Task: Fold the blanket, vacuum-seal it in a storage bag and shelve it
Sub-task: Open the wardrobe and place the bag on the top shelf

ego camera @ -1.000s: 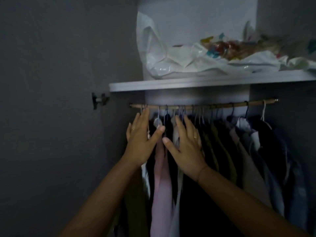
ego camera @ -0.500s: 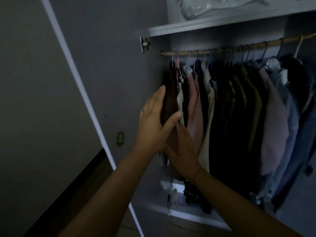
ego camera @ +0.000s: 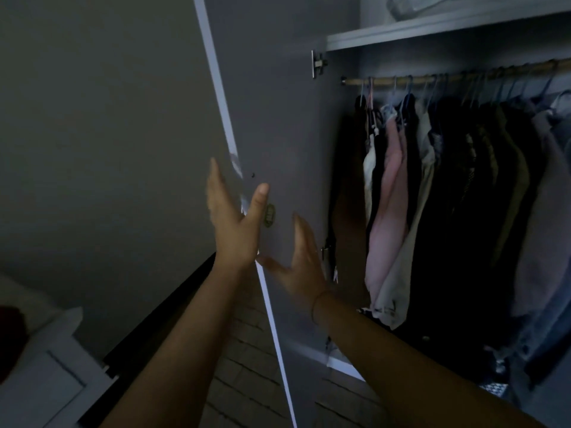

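Observation:
The sealed storage bag [ego camera: 414, 4] lies on the wardrobe's upper shelf [ego camera: 432, 29], only its lower edge showing at the top of the head view. My left hand [ego camera: 234, 223] is at the outer edge of the open wardrobe door [ego camera: 278, 125], fingers straight, thumb on the inner face. My right hand [ego camera: 301, 261] is spread flat against the door's inner face, just below the left hand. Neither hand holds anything.
Several garments [ego camera: 448, 196] hang from a wooden rail [ego camera: 432, 78] inside the wardrobe. A door hinge [ego camera: 318, 63] sits under the shelf. A white piece of furniture [ego camera: 46, 366] stands at the lower left, and brick-pattern flooring [ego camera: 247, 366] lies below.
Both hands have left the hanging clothes and moved left to the wardrobe door. The view has swung down and left, so the shelf and bag are now at the top edge.

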Demonstrator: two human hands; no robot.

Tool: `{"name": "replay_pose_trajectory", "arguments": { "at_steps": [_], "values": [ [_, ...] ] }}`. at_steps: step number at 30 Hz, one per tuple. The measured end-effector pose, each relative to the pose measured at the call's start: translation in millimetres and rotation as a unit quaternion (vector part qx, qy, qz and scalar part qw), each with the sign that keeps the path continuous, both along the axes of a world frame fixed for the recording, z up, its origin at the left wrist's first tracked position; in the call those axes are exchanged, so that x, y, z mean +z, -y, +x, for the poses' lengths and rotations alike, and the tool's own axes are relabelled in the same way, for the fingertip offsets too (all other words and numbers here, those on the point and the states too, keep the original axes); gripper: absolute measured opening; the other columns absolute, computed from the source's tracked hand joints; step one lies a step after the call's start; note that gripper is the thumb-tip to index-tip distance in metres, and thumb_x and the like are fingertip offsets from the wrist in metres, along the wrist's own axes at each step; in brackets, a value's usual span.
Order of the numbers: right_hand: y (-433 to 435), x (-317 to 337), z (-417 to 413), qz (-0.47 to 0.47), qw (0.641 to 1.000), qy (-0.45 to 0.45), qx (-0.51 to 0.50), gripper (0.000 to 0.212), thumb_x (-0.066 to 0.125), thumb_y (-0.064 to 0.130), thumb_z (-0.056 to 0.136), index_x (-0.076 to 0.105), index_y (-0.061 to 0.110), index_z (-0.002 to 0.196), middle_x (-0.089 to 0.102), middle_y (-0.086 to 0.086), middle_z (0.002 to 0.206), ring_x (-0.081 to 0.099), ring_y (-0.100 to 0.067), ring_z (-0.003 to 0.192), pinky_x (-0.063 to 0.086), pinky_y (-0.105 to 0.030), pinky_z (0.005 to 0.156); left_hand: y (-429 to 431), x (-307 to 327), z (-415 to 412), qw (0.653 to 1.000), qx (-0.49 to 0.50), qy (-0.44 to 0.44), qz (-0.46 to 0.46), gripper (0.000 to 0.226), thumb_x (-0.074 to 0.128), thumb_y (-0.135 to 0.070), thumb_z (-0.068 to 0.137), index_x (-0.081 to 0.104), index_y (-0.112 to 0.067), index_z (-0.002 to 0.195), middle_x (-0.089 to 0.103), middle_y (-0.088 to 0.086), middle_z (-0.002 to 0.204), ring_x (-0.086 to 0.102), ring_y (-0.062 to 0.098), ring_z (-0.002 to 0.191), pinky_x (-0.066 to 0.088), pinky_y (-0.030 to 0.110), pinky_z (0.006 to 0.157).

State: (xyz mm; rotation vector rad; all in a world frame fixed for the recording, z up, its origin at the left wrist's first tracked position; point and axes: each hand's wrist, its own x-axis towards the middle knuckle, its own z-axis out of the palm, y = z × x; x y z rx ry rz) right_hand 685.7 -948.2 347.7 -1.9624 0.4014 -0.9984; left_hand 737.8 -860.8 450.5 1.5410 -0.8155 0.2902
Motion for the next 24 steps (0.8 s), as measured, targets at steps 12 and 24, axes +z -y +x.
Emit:
{"name": "replay_pose_trajectory", "arguments": {
  "at_steps": [12, 24],
  "values": [
    [2, 19, 42, 0.002, 1.000, 0.004, -0.007, 0.090, 0.063, 0.057, 0.079, 0.018, 0.026, 0.151, 0.029, -0.001, 0.153, 0.033, -0.017, 0.139, 0.039, -0.044, 0.108, -12, 9, 10, 0.980, -0.178, -0.065, 0.058, 0.068, 0.046, -0.047, 0.092, 0.023, -0.025, 0.152, 0.032, -0.021, 0.148, 0.035, -0.018, 0.123, 0.034, 0.003, 0.098],
    [66, 15, -70, 0.062, 0.988, 0.113, -0.082, 0.033, 0.056, 0.037, 0.093, 0.061, 0.025, 0.123, 0.064, 0.009, 0.118, 0.060, 0.003, 0.106, 0.046, -0.015, 0.092, 71, -23, -19, 0.956, -0.265, -0.064, 0.106, 0.034, 0.063, -0.019, 0.094, 0.062, -0.014, 0.127, 0.065, 0.004, 0.123, 0.063, 0.011, 0.111, 0.052, 0.028, 0.096]
  ]
}}
